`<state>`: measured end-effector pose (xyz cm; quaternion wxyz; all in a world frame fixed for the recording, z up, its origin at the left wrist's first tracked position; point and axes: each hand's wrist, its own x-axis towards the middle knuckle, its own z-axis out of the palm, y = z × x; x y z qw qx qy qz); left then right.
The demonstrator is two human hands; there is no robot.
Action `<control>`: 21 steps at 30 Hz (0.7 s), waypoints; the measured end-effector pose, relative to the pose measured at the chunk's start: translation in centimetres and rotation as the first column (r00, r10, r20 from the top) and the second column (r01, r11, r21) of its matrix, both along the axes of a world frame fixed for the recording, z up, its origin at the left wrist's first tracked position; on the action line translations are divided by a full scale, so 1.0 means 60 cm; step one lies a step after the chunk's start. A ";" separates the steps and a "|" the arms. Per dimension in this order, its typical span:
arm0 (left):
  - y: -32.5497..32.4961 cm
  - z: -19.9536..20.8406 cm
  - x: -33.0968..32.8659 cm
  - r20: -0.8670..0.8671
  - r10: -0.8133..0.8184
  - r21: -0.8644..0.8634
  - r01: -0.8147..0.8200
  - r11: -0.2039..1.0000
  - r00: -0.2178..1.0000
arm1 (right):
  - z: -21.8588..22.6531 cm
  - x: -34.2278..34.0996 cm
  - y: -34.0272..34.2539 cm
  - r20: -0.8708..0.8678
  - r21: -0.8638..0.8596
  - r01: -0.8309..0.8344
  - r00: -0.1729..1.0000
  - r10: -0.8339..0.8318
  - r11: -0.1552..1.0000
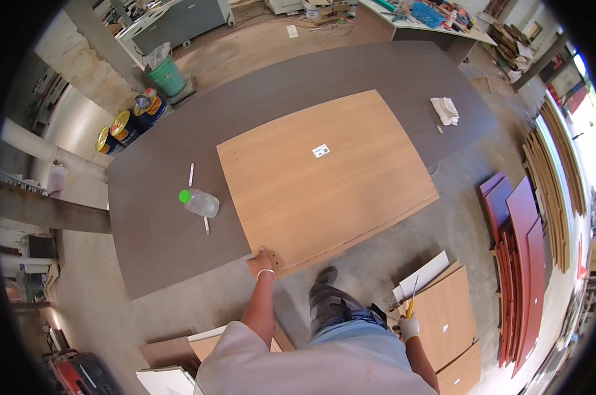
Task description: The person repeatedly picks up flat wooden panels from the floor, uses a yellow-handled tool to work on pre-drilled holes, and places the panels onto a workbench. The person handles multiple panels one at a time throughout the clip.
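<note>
A light-brown wood panel (337,191) lies on a large dark table (173,138) and juts past its near edge. It has a small white label (320,151) on top and a few dark holes by its near-left corner. My left hand (262,263), bare with a pale wristband, grips that corner; its lower fingers are hidden. Down at my right side, my right hand (408,326) wears a white glove. It is closed round the yellow handle of what looks like a screwdriver (410,307), its thin shaft pointing up and away from me.
Left of the panel, a clear bottle with a green cap (202,203) lies across a thin white stick (206,226). A white cloth (445,111) sits far right. More brown panels (446,316) stand by my right side, with dark-red boards (522,263) beyond. Paint buckets (123,125) are left.
</note>
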<state>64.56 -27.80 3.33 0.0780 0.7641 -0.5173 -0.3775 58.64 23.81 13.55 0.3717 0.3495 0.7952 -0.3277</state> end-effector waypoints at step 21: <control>0.124 -0.007 -0.286 0.576 -0.808 -0.066 0.979 -0.194 -0.121 | 0.028 0.166 0.118 0.026 0.218 -0.072 0.997 0.068 0.973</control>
